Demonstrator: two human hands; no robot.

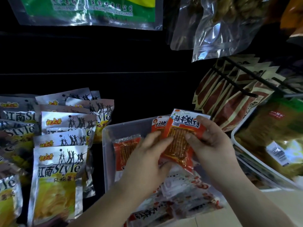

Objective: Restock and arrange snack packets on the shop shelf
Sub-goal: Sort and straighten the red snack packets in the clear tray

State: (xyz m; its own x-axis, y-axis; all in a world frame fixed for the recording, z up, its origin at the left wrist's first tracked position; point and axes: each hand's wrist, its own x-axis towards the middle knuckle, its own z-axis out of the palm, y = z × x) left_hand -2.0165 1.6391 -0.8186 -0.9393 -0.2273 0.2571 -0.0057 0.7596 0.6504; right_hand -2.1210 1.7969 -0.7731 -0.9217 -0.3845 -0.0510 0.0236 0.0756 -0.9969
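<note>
My right hand (211,145) grips an orange snack packet (178,133) by its right edge, thumb across the front, while my left hand (147,159) pinches its lower left corner. The packet is above the clear tray's (108,145) far edge; a flat packet (124,149) lies by the tray's left wall.

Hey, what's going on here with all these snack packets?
A person is sorting stock at a shop shelf. The left hand and the right hand together hold a small bunch of orange snack packets just above a clear plastic bin, which already has more of them in it. Silver crisp bags stand in rows to the left of the bin.
</note>
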